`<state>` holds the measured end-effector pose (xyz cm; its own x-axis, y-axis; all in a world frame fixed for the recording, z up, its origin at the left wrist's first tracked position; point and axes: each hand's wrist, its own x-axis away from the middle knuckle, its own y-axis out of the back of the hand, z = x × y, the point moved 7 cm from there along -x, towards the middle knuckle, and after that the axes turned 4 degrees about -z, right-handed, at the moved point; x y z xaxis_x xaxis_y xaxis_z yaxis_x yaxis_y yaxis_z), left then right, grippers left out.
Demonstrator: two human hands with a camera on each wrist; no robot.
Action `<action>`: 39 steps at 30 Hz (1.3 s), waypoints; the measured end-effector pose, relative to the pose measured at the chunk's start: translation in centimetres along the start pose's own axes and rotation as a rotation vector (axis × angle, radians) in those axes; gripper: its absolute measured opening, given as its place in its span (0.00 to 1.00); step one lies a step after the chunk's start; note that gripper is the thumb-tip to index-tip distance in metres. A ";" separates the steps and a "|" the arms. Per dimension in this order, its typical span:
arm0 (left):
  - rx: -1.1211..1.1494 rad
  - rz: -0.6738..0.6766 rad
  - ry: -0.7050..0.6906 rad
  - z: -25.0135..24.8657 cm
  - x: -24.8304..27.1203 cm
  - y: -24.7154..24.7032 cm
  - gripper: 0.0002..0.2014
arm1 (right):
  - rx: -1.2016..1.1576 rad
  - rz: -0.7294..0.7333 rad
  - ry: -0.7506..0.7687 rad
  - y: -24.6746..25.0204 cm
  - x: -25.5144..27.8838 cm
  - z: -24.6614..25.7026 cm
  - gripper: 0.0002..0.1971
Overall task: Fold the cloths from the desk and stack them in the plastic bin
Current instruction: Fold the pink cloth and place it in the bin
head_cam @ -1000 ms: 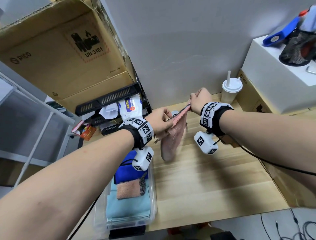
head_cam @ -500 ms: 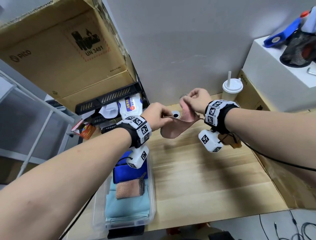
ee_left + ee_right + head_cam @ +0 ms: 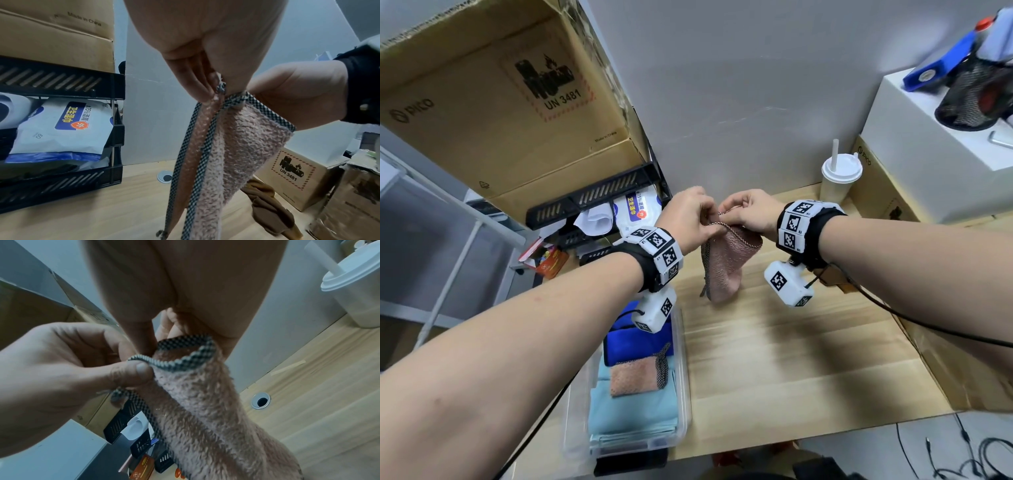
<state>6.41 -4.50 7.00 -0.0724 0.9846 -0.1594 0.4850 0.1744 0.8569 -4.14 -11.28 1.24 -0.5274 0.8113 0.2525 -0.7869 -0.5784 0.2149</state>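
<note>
A fluffy pink cloth [image 3: 726, 263] with checkered trim hangs folded above the wooden desk [image 3: 791, 359]. My left hand [image 3: 690, 219] and right hand [image 3: 748, 214] sit close together and both pinch its top edge. The left wrist view shows the pink cloth [image 3: 230, 146] gripped at its corners, with its folded layers hanging down. In the right wrist view the left thumb [image 3: 131, 373] presses on the trim of the pink cloth [image 3: 205, 410]. The clear plastic bin [image 3: 685, 404] at the front left holds folded blue, light blue and pink cloths. A brown cloth [image 3: 267, 209] lies on the desk.
A black tray rack [image 3: 592, 202] with wipes stands at the back left under a cardboard box [image 3: 500, 96]. A lidded cup with a straw [image 3: 839, 181] is at the back right beside more boxes [image 3: 893, 192]. A cable hole [image 3: 260, 401] sits in the desk.
My hands have come together from about a cloth's width apart, bringing the two top corners of the pink cloth together so it now hangs folded in half.
</note>
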 end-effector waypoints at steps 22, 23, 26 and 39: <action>-0.131 0.021 0.214 3.5 0.7 0.4 0.10 | 0.304 -0.057 0.201 3.1 0.9 1.6 0.05; -0.112 0.025 0.218 3.5 0.8 0.3 0.11 | 0.285 -0.051 0.209 3.0 0.8 1.7 0.04; -0.082 0.049 0.205 3.2 0.6 0.0 0.13 | 0.274 -0.025 0.215 2.5 0.8 2.0 0.05; 0.087 -0.024 0.059 2.0 0.3 0.9 0.10 | 0.521 0.120 0.293 1.1 2.0 2.9 0.17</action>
<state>8.53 -4.05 6.75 -0.1352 0.9797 -0.1479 0.5564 0.1986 0.8068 -5.13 -10.52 4.69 -0.7270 0.6849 0.0492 -0.4952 -0.5726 0.6534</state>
